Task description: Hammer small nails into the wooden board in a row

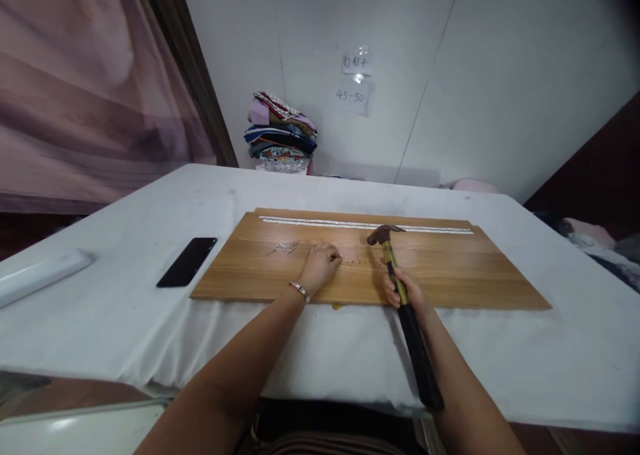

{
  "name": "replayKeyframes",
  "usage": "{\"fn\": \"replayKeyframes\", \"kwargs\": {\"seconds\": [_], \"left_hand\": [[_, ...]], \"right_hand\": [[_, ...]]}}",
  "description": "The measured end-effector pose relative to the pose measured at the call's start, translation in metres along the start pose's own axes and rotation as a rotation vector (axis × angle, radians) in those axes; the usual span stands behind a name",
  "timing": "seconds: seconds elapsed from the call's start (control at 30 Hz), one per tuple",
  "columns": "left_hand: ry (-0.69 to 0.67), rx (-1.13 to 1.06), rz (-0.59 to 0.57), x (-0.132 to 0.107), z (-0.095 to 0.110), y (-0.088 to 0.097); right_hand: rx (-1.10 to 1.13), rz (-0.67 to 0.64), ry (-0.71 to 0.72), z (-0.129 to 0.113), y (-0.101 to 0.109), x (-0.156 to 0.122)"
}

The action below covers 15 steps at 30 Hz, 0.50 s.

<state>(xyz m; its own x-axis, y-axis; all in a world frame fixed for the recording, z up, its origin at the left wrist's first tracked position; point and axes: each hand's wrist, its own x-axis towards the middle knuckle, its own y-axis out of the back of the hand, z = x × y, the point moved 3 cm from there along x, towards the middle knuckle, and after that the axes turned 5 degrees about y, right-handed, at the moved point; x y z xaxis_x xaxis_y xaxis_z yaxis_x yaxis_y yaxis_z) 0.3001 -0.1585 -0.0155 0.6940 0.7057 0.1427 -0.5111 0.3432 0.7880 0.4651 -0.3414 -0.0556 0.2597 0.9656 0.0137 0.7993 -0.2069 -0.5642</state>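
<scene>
My left hand (321,267) rests low over a wooden board (475,268), thumb and fingers pinched together. A small shiny tip, apparently a nail (341,258), shows at the fingertips; most of it is hidden. Just right of it, a short row of small dark dots (357,262), perhaps nail heads or holes, runs along the board. Several loose nails (284,248) lie in a small pile left of this hand. My right hand (406,288) is wrapped round the upper handle of a claw hammer (400,275). The hammer's head is above the board, its black grip pointing toward me.
White strips with markings (365,225) run along the board's far side. A black phone (187,262) lies left of the board on the white-covered table (125,228). Farther left is a white rounded object (43,275). Folded cloths (281,132) are stacked by the wall.
</scene>
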Motion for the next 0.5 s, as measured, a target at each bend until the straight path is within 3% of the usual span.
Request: {"fn": "replayKeyframes", "kwargs": {"seconds": [0.23,0.5], "left_hand": [[0.016,-0.040,0.022,-0.001,-0.002,0.000],[-0.008,-0.070,0.055,-0.005,-0.006,-0.002]], "right_hand": [[-0.016,-0.089,-0.052,-0.001,-0.034,-0.014],[-0.135,-0.073,-0.035,0.015,-0.063,-0.017]]}}
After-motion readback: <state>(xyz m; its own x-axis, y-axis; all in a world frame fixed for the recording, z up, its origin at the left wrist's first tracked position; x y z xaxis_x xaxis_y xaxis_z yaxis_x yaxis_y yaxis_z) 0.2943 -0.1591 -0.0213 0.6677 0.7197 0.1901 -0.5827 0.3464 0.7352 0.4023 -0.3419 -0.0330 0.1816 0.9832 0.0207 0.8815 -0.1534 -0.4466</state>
